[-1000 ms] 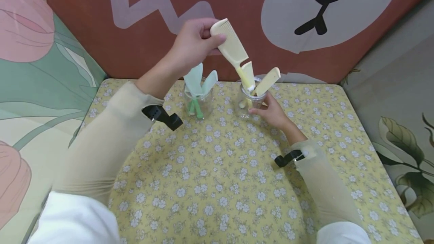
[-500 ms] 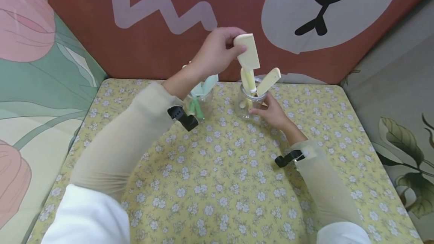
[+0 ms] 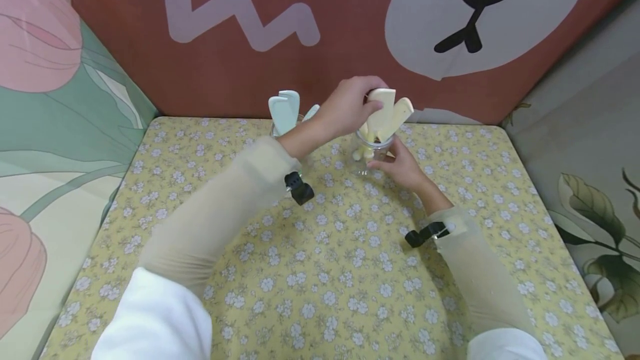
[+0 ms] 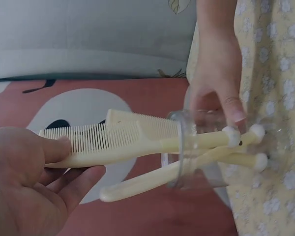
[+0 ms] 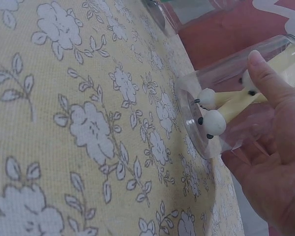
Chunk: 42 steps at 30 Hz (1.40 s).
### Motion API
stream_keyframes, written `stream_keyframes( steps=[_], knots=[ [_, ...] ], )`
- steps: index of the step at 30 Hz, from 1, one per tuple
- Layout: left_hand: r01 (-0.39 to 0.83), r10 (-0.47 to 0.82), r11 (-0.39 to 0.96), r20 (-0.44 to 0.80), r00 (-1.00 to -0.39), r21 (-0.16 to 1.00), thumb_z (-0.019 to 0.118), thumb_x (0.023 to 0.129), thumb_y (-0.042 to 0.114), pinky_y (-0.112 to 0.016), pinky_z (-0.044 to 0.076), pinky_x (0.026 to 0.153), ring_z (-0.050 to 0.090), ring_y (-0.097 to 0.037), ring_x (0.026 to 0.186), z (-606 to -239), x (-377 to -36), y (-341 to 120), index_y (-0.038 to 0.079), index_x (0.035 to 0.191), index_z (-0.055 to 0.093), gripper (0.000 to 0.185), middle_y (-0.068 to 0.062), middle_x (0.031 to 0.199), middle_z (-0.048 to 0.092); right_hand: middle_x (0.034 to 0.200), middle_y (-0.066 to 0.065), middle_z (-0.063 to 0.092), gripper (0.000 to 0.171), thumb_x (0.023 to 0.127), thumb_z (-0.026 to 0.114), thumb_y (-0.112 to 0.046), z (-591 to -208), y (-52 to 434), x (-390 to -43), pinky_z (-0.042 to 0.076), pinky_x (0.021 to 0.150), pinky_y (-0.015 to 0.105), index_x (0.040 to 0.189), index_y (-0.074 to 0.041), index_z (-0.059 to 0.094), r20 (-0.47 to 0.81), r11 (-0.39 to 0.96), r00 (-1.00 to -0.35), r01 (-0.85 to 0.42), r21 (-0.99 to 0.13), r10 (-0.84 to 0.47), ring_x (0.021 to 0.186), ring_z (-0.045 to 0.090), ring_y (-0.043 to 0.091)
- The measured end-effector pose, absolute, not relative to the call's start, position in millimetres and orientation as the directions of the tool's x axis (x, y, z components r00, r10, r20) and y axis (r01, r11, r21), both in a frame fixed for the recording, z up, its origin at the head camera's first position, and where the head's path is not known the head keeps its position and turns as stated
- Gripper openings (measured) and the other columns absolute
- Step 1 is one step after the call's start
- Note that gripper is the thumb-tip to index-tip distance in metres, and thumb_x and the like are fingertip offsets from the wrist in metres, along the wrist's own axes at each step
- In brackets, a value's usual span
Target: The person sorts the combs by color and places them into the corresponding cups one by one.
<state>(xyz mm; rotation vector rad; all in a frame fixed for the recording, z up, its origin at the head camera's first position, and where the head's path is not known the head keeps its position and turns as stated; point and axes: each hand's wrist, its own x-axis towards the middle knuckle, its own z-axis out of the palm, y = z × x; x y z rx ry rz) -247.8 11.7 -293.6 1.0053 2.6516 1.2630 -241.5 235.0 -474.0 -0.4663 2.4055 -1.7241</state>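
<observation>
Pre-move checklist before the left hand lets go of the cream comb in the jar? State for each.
1. Left hand pinches the cream comb at its toothed end: ok.
2. Comb handle is inside the clear jar, its ball tip near the bottom: ok.
3. Right hand holds the jar's side: ok.
4. Jar base rests flat on the floral tablecloth: ok in the right wrist view.
5. Other cream combs leave room in the jar: ok, three handles fit side by side.
6. Left forearm clears the jar of green combs: cannot tell, the arm hides that jar.
</observation>
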Motion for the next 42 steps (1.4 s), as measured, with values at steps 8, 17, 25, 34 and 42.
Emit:
stream_keyframes(
  steps=[8,17,25,34,42],
  knots=[
    [0.461,0.525,0.541,0.146,-0.838,0.704,0.056,0.106,0.015,-0.030,0.055,0.085,0.067,-0.019,0.103,-314,-250,21,0.006,0.126,0.064,0.024,-0.009,0.119,0.069,0.154,0.008,0.043,0.083,0.093,0.075,-0.005,-474,233,-241,0.043,0.112,0.051,0.160,-0.022,0.029,0.054,0.281,-0.945,-0.151,-0.948,-0.324,0.141,0.041,0.026],
    [0.394,0.482,0.623,0.065,-0.874,0.675,0.058,0.105,0.016,-0.029,0.055,0.093,0.066,-0.019,0.112,-331,-255,31,0.007,0.131,0.064,0.027,-0.007,0.125,0.069,0.153,0.013,0.043,0.083,0.092,0.074,0.001,-476,231,-244,0.042,0.113,0.052,0.160,-0.016,0.028,0.070,0.281,-0.944,-0.166,-0.945,-0.322,0.140,0.041,0.030],
    [0.435,0.496,0.592,0.119,-0.860,0.678,0.060,0.104,0.015,-0.028,0.054,0.091,0.066,-0.017,0.110,-332,-253,31,0.009,0.130,0.064,0.027,-0.006,0.124,0.069,0.152,0.010,0.043,0.083,0.093,0.074,-0.002,-476,230,-244,0.042,0.112,0.053,0.160,-0.019,0.028,0.063,0.271,-0.944,-0.157,-0.950,-0.324,0.139,0.042,0.028],
    [0.533,0.531,0.479,0.253,-0.809,0.698,0.065,0.102,0.018,-0.022,0.052,0.094,0.064,-0.017,0.114,-313,-250,17,0.006,0.127,0.065,0.028,-0.007,0.125,0.068,0.153,0.011,0.043,0.085,0.092,0.075,-0.002,-476,232,-246,0.043,0.112,0.050,0.160,-0.019,0.028,0.054,0.294,-0.945,-0.155,-0.943,-0.324,0.139,0.042,0.029],
    [0.615,0.574,0.424,0.328,-0.751,0.665,0.061,0.104,0.018,-0.025,0.052,0.087,0.064,-0.013,0.106,-283,-242,-12,0.006,0.125,0.065,0.025,-0.004,0.119,0.069,0.156,0.015,0.035,0.090,0.091,0.076,-0.004,-468,237,-245,0.037,0.116,0.054,0.161,-0.014,0.020,0.017,0.376,-0.933,-0.161,-0.913,-0.359,0.145,0.034,0.034]
  ],
)
